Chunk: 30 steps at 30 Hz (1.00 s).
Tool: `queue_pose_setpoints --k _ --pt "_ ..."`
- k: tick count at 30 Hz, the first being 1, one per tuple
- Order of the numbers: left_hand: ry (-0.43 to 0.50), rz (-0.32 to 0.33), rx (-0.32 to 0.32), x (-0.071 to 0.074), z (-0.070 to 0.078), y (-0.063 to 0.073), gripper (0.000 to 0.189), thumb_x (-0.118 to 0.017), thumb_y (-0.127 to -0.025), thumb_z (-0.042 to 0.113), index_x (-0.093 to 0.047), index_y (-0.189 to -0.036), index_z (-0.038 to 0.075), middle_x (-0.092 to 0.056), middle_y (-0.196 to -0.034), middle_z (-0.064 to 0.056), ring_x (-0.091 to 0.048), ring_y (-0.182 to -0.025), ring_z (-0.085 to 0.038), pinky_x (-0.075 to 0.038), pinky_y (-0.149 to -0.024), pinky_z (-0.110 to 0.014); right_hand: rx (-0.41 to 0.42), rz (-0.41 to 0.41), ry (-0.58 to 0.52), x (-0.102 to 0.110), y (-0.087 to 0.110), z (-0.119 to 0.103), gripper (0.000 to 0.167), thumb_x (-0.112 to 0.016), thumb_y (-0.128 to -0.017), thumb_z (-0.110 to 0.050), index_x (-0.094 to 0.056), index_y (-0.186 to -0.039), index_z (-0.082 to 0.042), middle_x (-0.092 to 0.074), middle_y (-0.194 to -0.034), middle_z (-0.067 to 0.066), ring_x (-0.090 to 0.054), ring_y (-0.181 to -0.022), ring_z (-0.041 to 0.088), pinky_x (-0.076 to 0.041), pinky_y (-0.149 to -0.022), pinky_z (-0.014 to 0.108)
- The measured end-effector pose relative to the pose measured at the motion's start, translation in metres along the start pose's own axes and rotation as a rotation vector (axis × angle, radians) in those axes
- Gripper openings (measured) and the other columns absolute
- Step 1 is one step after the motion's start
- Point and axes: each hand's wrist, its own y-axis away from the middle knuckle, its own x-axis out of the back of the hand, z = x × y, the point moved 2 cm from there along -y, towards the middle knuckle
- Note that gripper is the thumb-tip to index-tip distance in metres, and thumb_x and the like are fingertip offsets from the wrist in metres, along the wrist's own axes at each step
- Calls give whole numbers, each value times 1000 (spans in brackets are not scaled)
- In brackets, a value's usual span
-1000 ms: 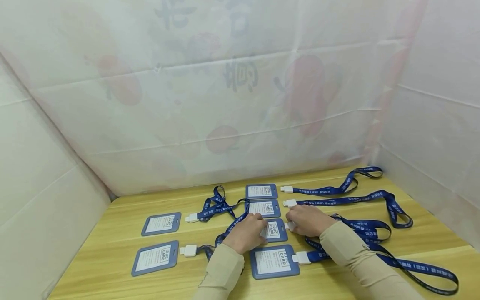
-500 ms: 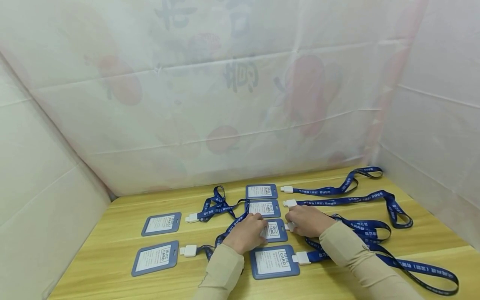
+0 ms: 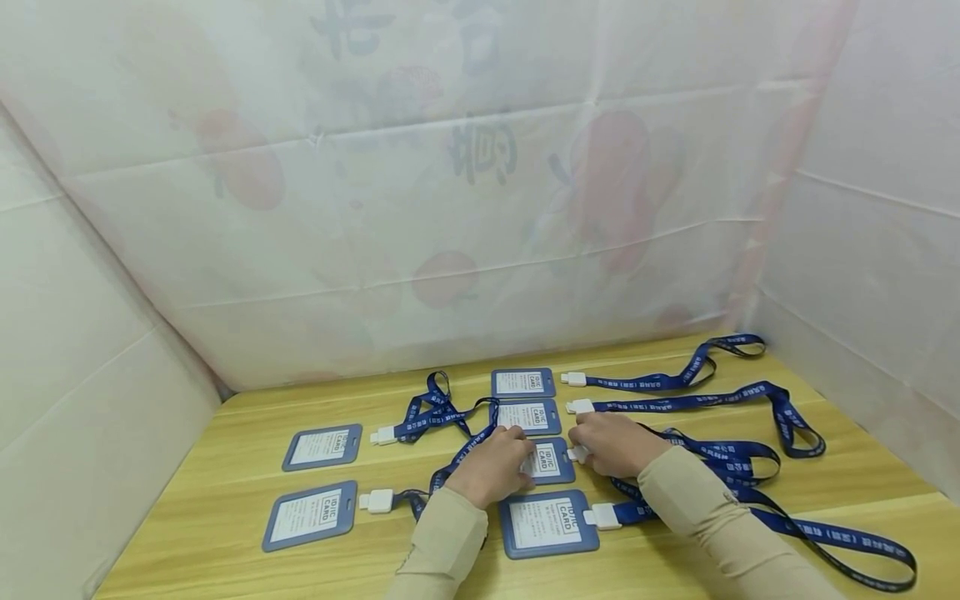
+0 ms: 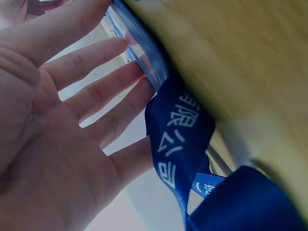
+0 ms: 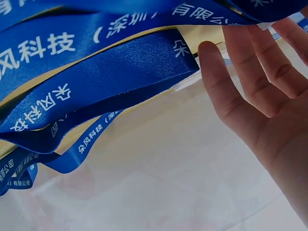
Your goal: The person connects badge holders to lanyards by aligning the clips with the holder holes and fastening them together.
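- The nearest card holder (image 3: 551, 552) lies flat, its clear window filled by a white insert (image 3: 547, 521) headed "ID/IC CARD"; the front clip (image 3: 606, 516) touches its slotted end.
- Slightly farther, on the left, the front-left card holder (image 3: 346, 524) contains a similar printed sheet (image 3: 307, 514); its lanyard's clip (image 3: 378, 501) lies just beside it, apart.
- The left hand (image 3: 491, 468) has its fingers spread and nearly straight, fingertips touching the left part of the middle card holder (image 3: 567, 474), which is third from the back in the right-hand column and has a labelled insert (image 3: 547, 458) inside.
- The right hand (image 3: 615, 443) pinches a white clip (image 3: 577, 454) at that holder's slotted end; whether the two are joined is hidden by the fingers.
- Beyond, the rear-left card holder (image 3: 350, 456) has its own filled window.
- Behind the hands, the second card holder (image 3: 556, 427) and farthest card holder (image 3: 549, 392) each contain a white insert, with clips lying just beside their slots, apart.
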Motion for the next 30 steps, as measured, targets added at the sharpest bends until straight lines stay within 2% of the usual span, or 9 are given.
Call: queue_pose_setpoints --k 7,15,30 --pt "0 0 2 0 -1 0 40 -86 -83 25 -75 -117 9 -67 -115 -5 -59 -99 -19 -55 -86 -27 18 20 41 -2 0 1 20 -83 -84 -7 -76 -102 -7 -60 -87 1 -51 -72 14 -56 -73 33" --pt "-3 -6 13 -1 0 -1 41 -86 -83 26 -75 -119 11 -66 -117 -5 -59 -101 -20 -55 -88 -29 -1 -2 -17 -1 1 1 17 -81 -85 -4 -75 -101 -5 -60 -88 2 -52 -73 15 -56 -74 33" --pt "10 -10 18 0 1 -1 39 -85 -84 26 -75 -118 10 -66 -114 -4 -58 -100 -19 -55 -88 -29 27 44 -28 0 3 3 17 -81 -82 2 -76 -98 -3 -58 -83 1 -52 -71 14 -56 -71 30"
